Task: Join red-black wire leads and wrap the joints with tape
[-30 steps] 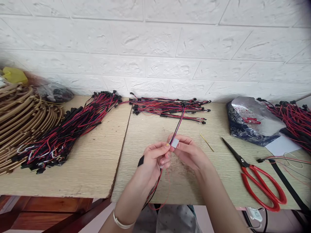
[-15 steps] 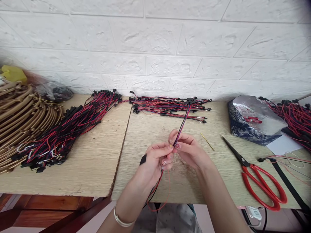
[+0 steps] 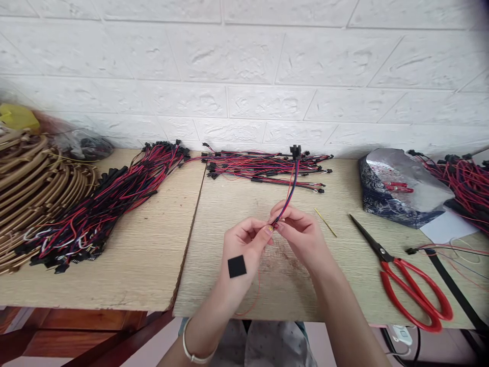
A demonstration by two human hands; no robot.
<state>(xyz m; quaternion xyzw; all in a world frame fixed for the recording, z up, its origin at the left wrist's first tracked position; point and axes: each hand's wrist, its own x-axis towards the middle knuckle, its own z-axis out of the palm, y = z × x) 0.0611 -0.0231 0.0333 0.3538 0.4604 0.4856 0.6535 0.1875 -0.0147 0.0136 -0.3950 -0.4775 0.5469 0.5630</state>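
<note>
Together at the fingertips, the two hands meet over the worktop (image 3: 214, 244), the left hand (image 3: 242, 250) and the right hand (image 3: 305, 237) both pinching the lower part of a slim wire bundle (image 3: 293, 187). That bundle, red, blue and black, rises in a slight curve from the fingers to a black connector cluster (image 3: 295, 152), which overlaps the wire row (image 3: 263, 168) lying along the wall (image 3: 244, 61). Whether the cluster touches the row, I cannot tell. A thin red strand (image 3: 259, 285) loops down beside the left wrist towards the near edge, and both forearms come in across that edge. Between the hands and the wire row runs a band of bare wood grain; another lies left of the left hand, reaching to the dark seam (image 3: 189, 232) between the two boards. Beyond the seam, the left board carries a large wire pile (image 3: 114, 204), with cane hoops (image 3: 42, 188) crowding its far left side. On the right, room narrows: a thin gold stick (image 3: 325, 223) lies slantwise near the right hand, then come red-handled scissors (image 3: 385, 255), blades closed and pointing towards the wall, their grips reaching the near edge. A patterned bag (image 3: 397, 193) stands behind them, beside a second wire pile (image 3: 466, 183), and a black strap (image 3: 451, 278) runs down to the edge.
</note>
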